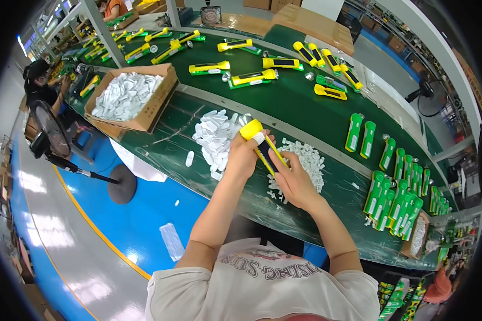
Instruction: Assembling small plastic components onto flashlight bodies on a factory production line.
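Both my hands are closed around a yellow flashlight [250, 130] with a dark panel along its body. My left hand [243, 155] grips it near the head, where a small white piece shows by the fingers. My right hand [294, 181] holds the lower end of the body. Just left of my hands lies a heap of flat white oblong plastic pieces [214, 140], with one loose white piece [189, 158] beside it. On the right, a spread of smaller white plastic pieces [309, 163] reaches to my right hand.
A cardboard box [155, 109] of white pieces stands on the left. Yellow and green flashlights [281, 63] lie on the green conveyor belt [300, 101] beyond the bench. Rows of green flashlights [377, 195] stand on the right. A floor fan [122, 184] and a person [40, 88] are at left.
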Tool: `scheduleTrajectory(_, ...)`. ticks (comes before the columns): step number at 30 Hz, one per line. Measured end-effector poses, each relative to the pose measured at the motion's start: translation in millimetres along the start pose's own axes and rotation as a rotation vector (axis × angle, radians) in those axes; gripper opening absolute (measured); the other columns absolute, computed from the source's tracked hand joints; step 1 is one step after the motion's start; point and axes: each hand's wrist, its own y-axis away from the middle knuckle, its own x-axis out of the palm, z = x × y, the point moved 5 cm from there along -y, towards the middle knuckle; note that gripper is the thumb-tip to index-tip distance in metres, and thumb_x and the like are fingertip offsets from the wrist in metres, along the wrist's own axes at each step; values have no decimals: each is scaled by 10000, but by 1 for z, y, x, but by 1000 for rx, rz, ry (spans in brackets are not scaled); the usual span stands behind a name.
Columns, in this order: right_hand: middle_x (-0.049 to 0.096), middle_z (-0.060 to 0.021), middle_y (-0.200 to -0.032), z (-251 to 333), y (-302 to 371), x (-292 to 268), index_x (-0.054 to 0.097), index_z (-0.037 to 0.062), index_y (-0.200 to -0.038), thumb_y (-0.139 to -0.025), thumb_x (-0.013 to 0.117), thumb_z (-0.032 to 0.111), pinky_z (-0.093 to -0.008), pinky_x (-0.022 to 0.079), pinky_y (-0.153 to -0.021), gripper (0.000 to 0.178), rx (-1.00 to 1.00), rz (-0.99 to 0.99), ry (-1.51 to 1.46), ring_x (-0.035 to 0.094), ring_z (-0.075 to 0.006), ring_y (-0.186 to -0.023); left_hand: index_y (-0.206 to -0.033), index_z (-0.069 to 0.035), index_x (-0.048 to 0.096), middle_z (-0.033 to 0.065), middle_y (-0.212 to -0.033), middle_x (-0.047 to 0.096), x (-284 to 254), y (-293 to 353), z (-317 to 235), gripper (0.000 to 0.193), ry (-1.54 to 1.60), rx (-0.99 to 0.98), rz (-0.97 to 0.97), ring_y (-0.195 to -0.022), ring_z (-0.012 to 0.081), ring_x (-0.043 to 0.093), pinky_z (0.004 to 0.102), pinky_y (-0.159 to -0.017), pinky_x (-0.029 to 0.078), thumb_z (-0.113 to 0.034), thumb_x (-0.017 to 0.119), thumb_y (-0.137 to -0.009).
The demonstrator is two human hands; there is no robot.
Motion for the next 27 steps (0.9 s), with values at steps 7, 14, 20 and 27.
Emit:
scheduleTrajectory(7, 478, -157, -1302, 0, 6, -11, 490, 69, -1415, -878, 579, 27, -390, 389, -1014, 546, -173, -252, -117, 469, -306, -1181, -1283, -12, 437, 139, -1092, 605, 15, 17, 29, 379, 208, -28, 35, -998, 253, 628, 405, -919, 521, -161, 608, -980)
scheduleTrajectory(14, 536, -122, -1111, -130, 85, -81, 605, 96, -1161, -788, 681, -22, -325, 521, -753, 398, 237, -219, 254, 577, -281, -1003, -955, -61, 546, 15, -735, 484, -7, -8, 20, 175, 243, -169, -30, -631, 146, 488, 318, -610, 450, -171, 651, -868)
scheduleTrajectory(20, 554, -111, -966, -164, 94, -44, 599, 57, -1070, -754, 724, -25, -345, 493, -730, 349, 313, -204, 128, 583, -258, -904, -926, -92, 529, 25, -690, 465, 22, -18, 47, 225, 309, -251, 171, -579, 159, 463, 325, -565, 404, -257, 672, -876)
scheduleTrajectory(27, 597, -87, -802, -171, 95, -56, 622, 24, -1000, -754, 771, 25, -323, 492, -638, 287, 476, -245, -31, 607, -207, -705, -1103, -130, 548, 91, -944, 572, 14, -24, 53, 353, 578, -289, 134, -853, 199, 584, 357, -733, 512, -453, 582, -963)
